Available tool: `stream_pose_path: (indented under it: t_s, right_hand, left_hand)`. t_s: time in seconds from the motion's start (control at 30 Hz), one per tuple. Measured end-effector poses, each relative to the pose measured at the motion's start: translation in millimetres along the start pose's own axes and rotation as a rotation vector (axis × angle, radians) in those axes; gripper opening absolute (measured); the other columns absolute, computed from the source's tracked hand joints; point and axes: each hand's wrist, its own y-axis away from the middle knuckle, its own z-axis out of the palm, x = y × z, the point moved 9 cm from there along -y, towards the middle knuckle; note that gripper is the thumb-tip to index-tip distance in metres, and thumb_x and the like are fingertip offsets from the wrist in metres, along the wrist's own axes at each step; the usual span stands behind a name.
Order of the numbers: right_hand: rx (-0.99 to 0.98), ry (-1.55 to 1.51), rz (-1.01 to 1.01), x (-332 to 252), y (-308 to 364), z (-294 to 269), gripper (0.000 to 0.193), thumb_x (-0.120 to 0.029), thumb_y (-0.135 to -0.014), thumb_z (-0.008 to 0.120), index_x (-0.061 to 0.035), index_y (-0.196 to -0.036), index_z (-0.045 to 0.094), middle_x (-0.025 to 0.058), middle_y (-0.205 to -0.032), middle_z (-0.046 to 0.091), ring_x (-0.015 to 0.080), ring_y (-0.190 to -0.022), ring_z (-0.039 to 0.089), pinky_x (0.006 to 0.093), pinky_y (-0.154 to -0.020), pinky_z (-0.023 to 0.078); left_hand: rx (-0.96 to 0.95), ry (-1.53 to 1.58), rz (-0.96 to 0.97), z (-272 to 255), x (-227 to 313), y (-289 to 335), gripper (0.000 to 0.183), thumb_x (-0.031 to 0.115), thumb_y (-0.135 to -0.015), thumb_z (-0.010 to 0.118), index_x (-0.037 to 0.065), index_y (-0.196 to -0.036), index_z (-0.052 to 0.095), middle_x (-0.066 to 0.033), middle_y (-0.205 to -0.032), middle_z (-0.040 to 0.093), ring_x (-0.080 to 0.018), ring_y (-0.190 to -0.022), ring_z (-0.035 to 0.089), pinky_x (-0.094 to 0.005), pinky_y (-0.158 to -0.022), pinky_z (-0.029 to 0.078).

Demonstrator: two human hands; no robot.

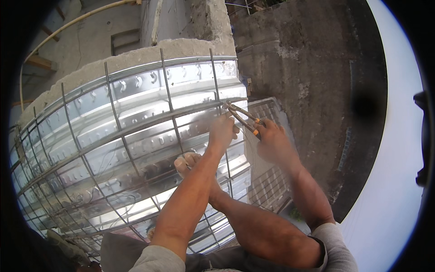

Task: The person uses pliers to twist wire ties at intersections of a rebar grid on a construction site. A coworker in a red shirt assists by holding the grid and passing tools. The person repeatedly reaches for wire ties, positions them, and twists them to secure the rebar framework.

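Note:
My right hand (274, 144) is closed around the handles of a pair of steel pincers (244, 120) with orange and dark grips. The pincers' jaws meet a crossing of steel bars close to the right edge of the metal decking. Just below the jaws, my left hand (221, 132) has its fingers curled, and whatever they hold is hidden. The rebar grid (170, 110) runs over the shiny corrugated decking (136, 84), its thin bars crossing in both directions. Any tie wire at the jaws is too small to make out.
Rough concrete wall (181, 45) borders the decking's far side. Right of the decking edge lies a drop to lower ground (308, 90) and a ribbed roof (267, 181). A bare foot (188, 162) rests among the bars, and loose thin wires (102, 192) lie on the decking.

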Motion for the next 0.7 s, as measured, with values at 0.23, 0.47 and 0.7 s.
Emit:
stream_pose_path:
  t_s: [0.23,0.47,0.7]
  right_hand:
    - [-0.045,0.209,0.104,-2,7,-1,0.060,-0.007,-0.079,0.058,0.0033,-0.138,0.052,0.0325,-0.147,0.036,0.0538,-0.139,0.031,0.0748,-0.110,0.015]
    - [-0.021,0.317,0.097,-4,-3,4,0.064,-0.009,-0.080,0.060,0.0020,-0.142,0.048,0.0315,-0.151,0.031,0.0528,-0.142,0.028,0.0757,-0.111,0.012]
    - [-0.020,0.262,0.076,-8,-6,4,0.054,-0.009,-0.081,0.061,0.0013,-0.134,0.054,0.0295,-0.144,0.038,0.0473,-0.137,0.037,0.0761,-0.109,0.015]
  left_hand:
    - [0.006,-0.063,0.013,2,8,2,0.023,0.016,-0.096,0.048,-0.001,-0.098,0.063,-0.0077,-0.072,0.061,-0.0134,-0.058,0.056,-0.0279,-0.053,0.047]
    - [0.009,-0.095,0.032,3,14,6,0.022,0.014,-0.093,0.047,-0.002,-0.095,0.062,-0.0086,-0.071,0.062,-0.0141,-0.058,0.057,-0.0289,-0.053,0.048]
    - [-0.015,-0.087,0.049,2,10,2,0.021,0.014,-0.094,0.047,0.000,-0.091,0.062,-0.0073,-0.069,0.060,-0.0136,-0.058,0.056,-0.0284,-0.053,0.049]
